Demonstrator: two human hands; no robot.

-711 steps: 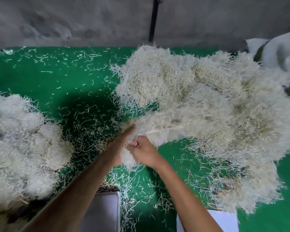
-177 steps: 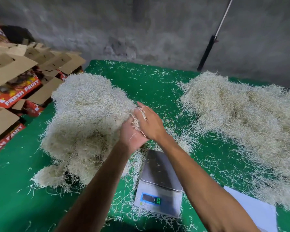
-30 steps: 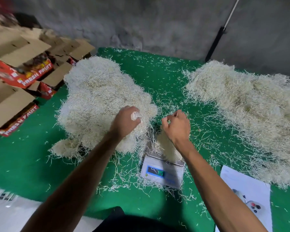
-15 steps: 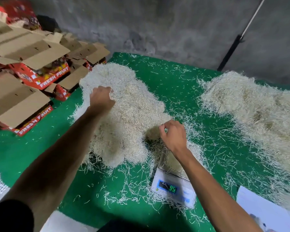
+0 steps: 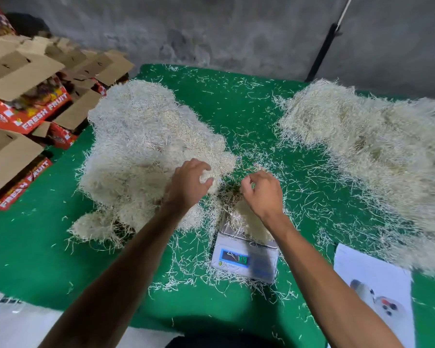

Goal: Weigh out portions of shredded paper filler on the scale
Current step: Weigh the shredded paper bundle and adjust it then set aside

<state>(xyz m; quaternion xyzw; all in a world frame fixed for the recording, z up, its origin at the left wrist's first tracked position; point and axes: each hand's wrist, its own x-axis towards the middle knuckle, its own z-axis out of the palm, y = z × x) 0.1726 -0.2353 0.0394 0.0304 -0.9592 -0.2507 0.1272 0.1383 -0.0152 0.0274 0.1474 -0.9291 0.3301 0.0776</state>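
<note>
While the left hand (image 5: 189,184) is gripping a tuft from the pale shredded-paper pile (image 5: 146,151) near the green bench's (image 5: 35,247) left edge, the right hand (image 5: 260,190) is pinching strands above the small white digital scale (image 5: 245,257).

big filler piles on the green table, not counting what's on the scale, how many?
2. Left pile sits beside the left hand; right pile runs to the frame's right edge, so more may lie out of view. A small portion sits on the scale.

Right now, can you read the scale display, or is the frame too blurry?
Head view: scale display is motion-smeared, green digits lit but not readable; the right pile is streaked towards the frame edge; wide-angle bends the table edges; both hands are fairly sharp.
</note>
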